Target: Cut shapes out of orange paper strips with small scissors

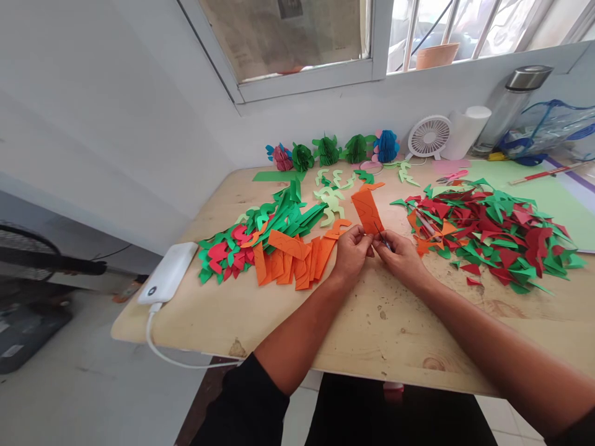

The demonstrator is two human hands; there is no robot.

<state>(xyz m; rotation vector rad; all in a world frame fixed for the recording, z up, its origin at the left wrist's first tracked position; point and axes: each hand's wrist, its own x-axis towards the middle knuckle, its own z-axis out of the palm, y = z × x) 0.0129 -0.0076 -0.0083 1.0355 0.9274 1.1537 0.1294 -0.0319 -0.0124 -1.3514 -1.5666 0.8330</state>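
My left hand [352, 251] pinches the lower edge of an orange paper piece [366, 209] with curved lines drawn on it. Close beside it, my right hand [398, 253] is closed around a small pair of scissors [382, 238], whose blades meet the paper's lower right edge. The scissors' handles are mostly hidden by my fingers. Left of my hands lie several folded orange paper strips [287, 263], some with drawn outlines. Behind these strips is a heap of green paper pieces [297, 214], with red cut shapes [220, 253] at its left.
A large pile of red and green scraps [502, 238] covers the right side. Honeycomb paper figures [328, 150], a small white fan [428, 136] and a glass bottle [506, 108] line the wall. A white power bank [168, 272] with a cable sits at the left edge.
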